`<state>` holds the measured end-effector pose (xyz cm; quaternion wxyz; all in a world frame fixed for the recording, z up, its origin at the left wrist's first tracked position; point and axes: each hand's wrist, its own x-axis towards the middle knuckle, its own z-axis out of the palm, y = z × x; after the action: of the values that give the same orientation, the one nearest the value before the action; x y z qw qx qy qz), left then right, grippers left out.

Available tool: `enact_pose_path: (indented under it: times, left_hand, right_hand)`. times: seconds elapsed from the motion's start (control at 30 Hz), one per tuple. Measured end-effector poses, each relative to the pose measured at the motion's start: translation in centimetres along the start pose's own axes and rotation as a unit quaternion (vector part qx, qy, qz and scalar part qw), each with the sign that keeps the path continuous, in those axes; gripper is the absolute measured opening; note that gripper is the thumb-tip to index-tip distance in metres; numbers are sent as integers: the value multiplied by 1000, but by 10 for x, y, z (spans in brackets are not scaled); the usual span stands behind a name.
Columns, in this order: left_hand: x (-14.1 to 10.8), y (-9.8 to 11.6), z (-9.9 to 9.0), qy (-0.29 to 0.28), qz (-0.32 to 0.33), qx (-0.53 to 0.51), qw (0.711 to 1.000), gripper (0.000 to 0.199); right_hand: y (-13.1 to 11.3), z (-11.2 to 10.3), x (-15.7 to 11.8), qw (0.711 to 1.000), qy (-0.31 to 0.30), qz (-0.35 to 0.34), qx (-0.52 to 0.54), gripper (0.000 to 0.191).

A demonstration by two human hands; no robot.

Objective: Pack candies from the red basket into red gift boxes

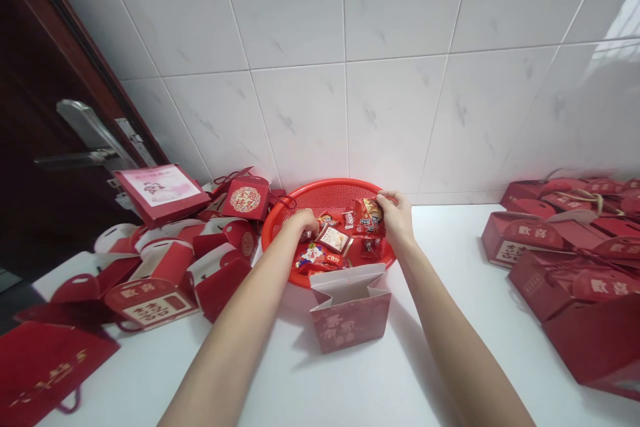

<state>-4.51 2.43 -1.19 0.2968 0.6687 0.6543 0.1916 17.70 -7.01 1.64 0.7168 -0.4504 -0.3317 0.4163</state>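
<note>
A red perforated plastic basket holds several wrapped sweets and snack packets. My left hand reaches into its left side, fingers curled down over a small dark-red wrapped sweet. At the basket's right rim, my right hand pinches the edge of a red snack packet with a food picture on it. Between the hands lie a cream-and-brown packet and a red packet with a white-and-blue emblem. In front of the basket stands an open-topped dusty-red paper gift bag, upright.
Many red gift boxes crowd the left, one with a pink-and-white lid. More red boxes stand on the right. Behind the white table rises a tiled wall. A dark door with a metal handle is at left.
</note>
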Motion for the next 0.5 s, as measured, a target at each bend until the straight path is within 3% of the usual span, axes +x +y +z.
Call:
enact_pose_path:
  times: [0.1, 0.23, 0.5]
  left_hand:
    - [-3, 3, 3, -11, -39, 45, 998, 30]
    - [-9, 8, 3, 6, -36, 46, 998, 25]
    - [-16, 28, 2, 13, 20, -87, 996, 12]
  right_hand:
    - [-1, 0, -1, 1000, -2, -3, -4, 17]
    - [-2, 1, -2, 1000, 3, 3, 7, 16]
    - [0, 1, -2, 1000, -7, -10, 8, 18]
